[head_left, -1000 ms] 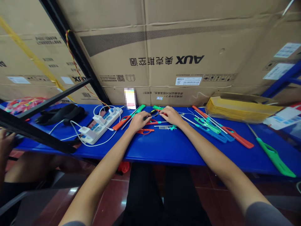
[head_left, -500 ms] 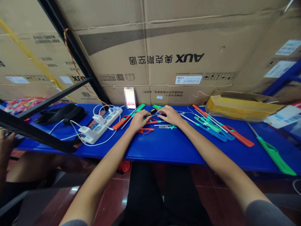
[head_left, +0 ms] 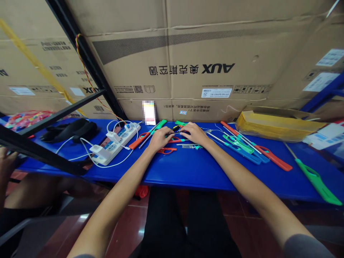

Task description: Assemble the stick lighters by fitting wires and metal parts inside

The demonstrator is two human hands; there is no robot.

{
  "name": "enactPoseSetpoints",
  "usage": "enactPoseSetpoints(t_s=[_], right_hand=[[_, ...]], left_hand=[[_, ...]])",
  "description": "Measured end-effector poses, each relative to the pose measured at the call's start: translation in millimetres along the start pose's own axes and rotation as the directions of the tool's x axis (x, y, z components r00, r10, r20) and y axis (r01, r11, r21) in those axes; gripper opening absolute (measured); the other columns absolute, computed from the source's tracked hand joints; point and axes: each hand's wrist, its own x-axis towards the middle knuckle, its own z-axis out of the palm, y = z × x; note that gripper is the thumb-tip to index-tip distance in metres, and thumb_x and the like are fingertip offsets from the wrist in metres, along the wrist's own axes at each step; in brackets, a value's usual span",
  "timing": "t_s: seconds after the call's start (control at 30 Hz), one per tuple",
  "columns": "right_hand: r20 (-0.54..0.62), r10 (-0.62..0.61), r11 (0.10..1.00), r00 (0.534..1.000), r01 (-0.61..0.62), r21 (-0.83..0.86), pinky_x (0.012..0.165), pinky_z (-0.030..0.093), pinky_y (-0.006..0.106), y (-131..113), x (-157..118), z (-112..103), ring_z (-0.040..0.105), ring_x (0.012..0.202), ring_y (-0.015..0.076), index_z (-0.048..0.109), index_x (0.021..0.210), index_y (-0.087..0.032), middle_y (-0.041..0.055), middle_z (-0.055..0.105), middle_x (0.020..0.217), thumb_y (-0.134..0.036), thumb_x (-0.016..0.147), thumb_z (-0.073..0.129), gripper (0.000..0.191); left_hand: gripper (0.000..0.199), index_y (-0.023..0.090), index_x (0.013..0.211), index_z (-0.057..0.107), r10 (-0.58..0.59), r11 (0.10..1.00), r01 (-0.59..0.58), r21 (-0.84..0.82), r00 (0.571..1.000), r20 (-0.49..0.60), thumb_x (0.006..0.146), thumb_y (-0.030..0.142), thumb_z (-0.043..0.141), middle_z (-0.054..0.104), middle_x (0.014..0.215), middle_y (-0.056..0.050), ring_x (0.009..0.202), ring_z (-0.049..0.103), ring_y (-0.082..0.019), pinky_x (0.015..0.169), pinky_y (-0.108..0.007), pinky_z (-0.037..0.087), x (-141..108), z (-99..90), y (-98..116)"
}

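Note:
Fingers curled, my left hand (head_left: 161, 139) is closed on something small and dark that it mostly hides. My right hand (head_left: 196, 133) pinches what looks like a thin wire (head_left: 177, 133) that runs between both fingertips. Just behind the hands lies a yellow-and-black tool (head_left: 176, 128), partly covered. Below the fingers are a red lighter part (head_left: 176, 140) and an orange-red handle shell (head_left: 167, 151). A clear part with a teal end (head_left: 188, 146) rests near my right wrist. An orange-and-green long-nosed lighter (head_left: 143, 138) lies left of my left hand.
Several long-nosed lighters, including a red one (head_left: 274, 157) and a green one (head_left: 314, 181), lie to the right. A yellow-taped carton (head_left: 279, 125) sits behind them. On the left are a power strip (head_left: 115, 143), a lit phone (head_left: 149, 113) and a black rack post (head_left: 88, 53). Another person's hand (head_left: 6, 159) shows far left.
The view has shifted slightly. Both hands stay close together at the same spot, with small finger movements; the strand between them looks straighter now.

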Motion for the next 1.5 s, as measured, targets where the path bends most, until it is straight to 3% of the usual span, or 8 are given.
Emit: enactPoseSetpoints(t_s=[0.23,0.6,0.97,1.5], right_hand=[[0.008,0.011,1.000,1.000,-0.011,0.014,0.103,0.053,0.051,1.1,0.0,-2.5,0.068,0.112,0.0321,0.087,0.115,-0.027,0.0102,0.085,0.118,-0.031,0.110,0.069,0.019],[0.008,0.008,0.999,1.000,-0.008,0.034,0.102,0.053,0.053,-1.5,1.2,-0.9,0.068,0.110,0.0325,0.086,0.112,-0.027,0.0108,0.086,0.114,-0.035,0.109,0.072,0.017],[0.019,-0.007,1.000,1.000,0.007,0.030,0.103,0.051,0.052,-4.1,2.9,-1.5,0.066,0.111,0.0316,0.087,0.113,-0.026,0.0106,0.085,0.117,-0.038,0.115,0.062,0.028],[-0.004,-0.058,0.997,0.998,0.058,-0.054,0.103,0.054,0.052,-1.0,1.2,0.6,0.066,0.110,0.0321,0.083,0.113,-0.024,0.0109,0.084,0.116,-0.022,0.109,0.063,0.020]], left_hand=[[0.014,0.022,0.104,0.080,-0.013,1.000,0.013,-0.023,1.000,-0.006,0.107,0.034,0.072,0.082,0.103,-0.007,0.096,0.077,-0.026,0.091,-0.041,0.062,1.5,-0.6,3.0],[0.012,0.022,0.099,0.077,-0.006,1.000,0.007,0.024,0.999,-0.036,0.104,0.026,0.067,0.079,0.099,-0.006,0.089,0.075,-0.025,0.084,-0.038,0.060,0.5,3.3,4.6],[0.011,0.021,0.103,0.076,0.028,0.998,-0.027,0.062,0.999,-0.018,0.105,0.026,0.067,0.079,0.102,-0.007,0.092,0.076,-0.024,0.085,-0.036,0.059,0.7,4.6,5.8],[0.019,0.021,0.111,0.079,0.045,0.996,-0.046,0.083,0.999,0.012,0.110,0.030,0.062,0.081,0.107,-0.009,0.096,0.078,-0.027,0.088,-0.039,0.061,-0.8,2.3,6.0]])
